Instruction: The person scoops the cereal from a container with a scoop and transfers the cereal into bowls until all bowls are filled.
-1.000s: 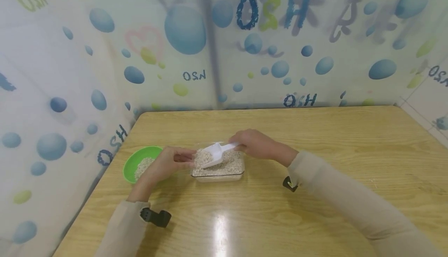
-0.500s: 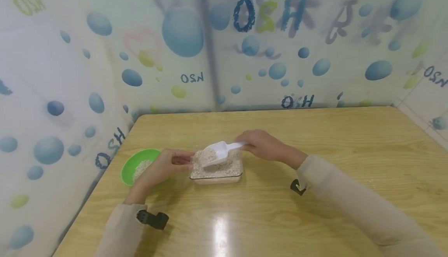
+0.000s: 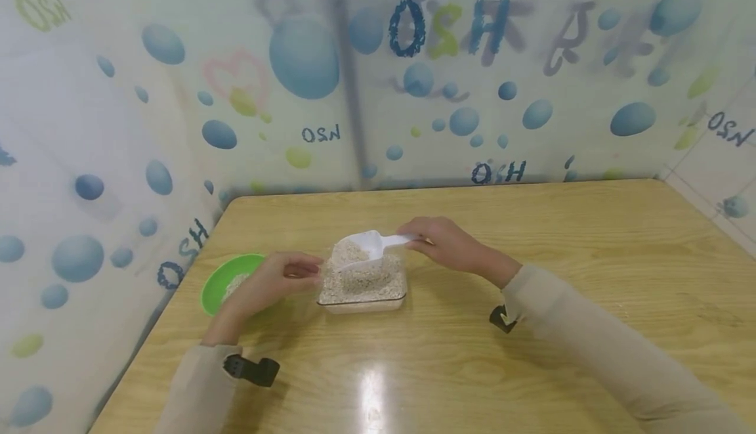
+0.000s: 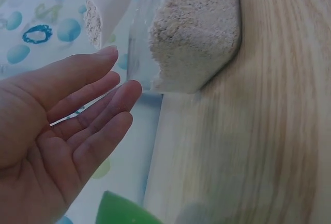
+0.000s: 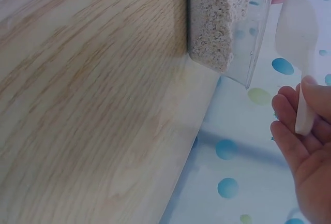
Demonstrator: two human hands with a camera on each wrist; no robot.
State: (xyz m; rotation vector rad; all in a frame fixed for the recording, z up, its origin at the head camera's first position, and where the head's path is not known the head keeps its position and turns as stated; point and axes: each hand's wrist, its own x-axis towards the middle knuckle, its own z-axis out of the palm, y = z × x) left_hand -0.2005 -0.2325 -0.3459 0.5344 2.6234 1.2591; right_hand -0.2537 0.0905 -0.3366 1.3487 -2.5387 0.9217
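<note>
My right hand (image 3: 445, 243) grips the handle of a white plastic scoop (image 3: 375, 243), thumb on top and fingers below. A heap of pale oats (image 3: 350, 252) fills the scoop, held level just above a clear rectangular container (image 3: 361, 306). That container has more oats (image 5: 211, 32) in it, piled against one side in the right wrist view. My left hand (image 3: 268, 284) is at the container's left end, fingers loosely bent and holding nothing. In the left wrist view its fingertips (image 4: 129, 90) are right by the clear wall. Part of the container's left end is hidden behind the fingers in the head view.
A green bowl (image 3: 220, 282) with some oats stands left of the container, partly behind my left hand. The wooden table (image 3: 472, 355) reaches back to a patterned wall (image 3: 413, 125). A second wall (image 3: 88, 243) runs along its left side.
The scoop has risen out of the oats in the container with a load in it, and my right hand has shifted slightly right. The left hand keeps its place by the container.
</note>
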